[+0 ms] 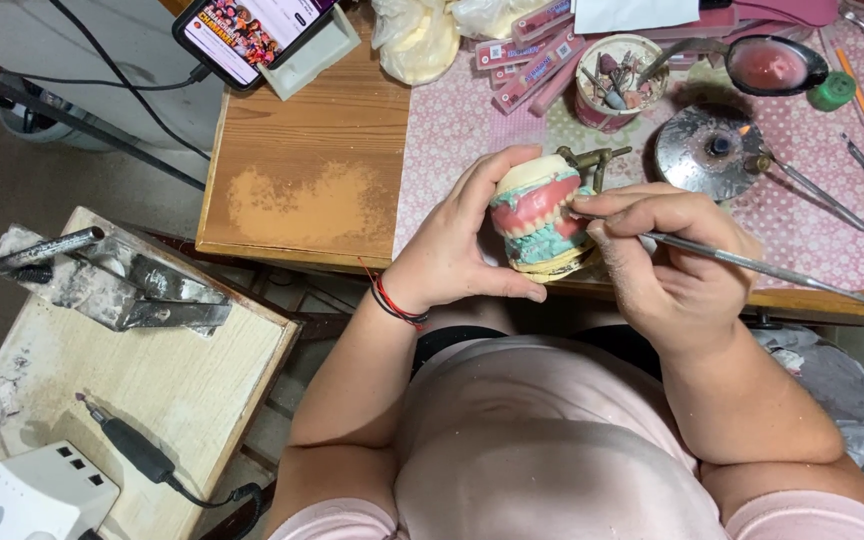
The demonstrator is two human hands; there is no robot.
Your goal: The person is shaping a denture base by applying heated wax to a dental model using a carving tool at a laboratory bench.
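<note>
We hold the denture model [542, 218] in our left hand [452, 250], fingers curled over its pale top and the thumb under its base, so the hand is closed firmly around it. The model sits at the near edge of the wooden table [302, 150], just above our lap, and shows pink wax gums with rows of teeth over a blue-green lower part. Our right hand [662, 260] is closed around a thin metal carving tool [752, 266], gripped like a pen, with its tip touching the right side of the pink wax (the exact contact spot is hidden by our fingers). The long handle of the tool runs out to the right, over the table edge.

Behind the model a brass-coloured articulator frame [597, 160] pokes out. Farther off on the pink dotted mat [452, 130] stand a cup of small burs [617, 80], a round metal burner [712, 150] and a dish of pink wax [772, 65]. A phone [247, 30] leans at the far left corner of the table. To the near left, a low board [152, 380] carries a rotary handpiece [127, 445] and a white control box [37, 495].
</note>
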